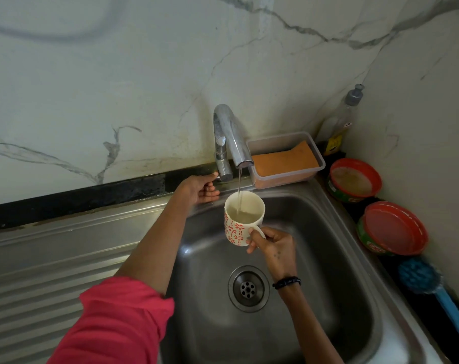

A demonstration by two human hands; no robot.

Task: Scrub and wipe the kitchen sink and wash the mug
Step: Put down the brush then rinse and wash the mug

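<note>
A white mug (236, 224) with red flower prints hangs over the steel sink (328, 258), right under the tap spout (233, 135). My right hand (273, 245) grips its handle. A thin stream of water (239, 185) runs into the mug, which is about half full of cloudy water. My left hand (199, 187) reaches to the tap's lever (223, 170) and grips it with thumb and fingers.
A clear tub with an orange sponge (286, 161) sits behind the sink. A dish soap bottle (341, 124) stands in the corner. Two round red-rimmed tubs (354, 179) (393, 228) and a blue brush (420, 277) lie along the right ledge. The ribbed drainboard (52, 271) is at the left.
</note>
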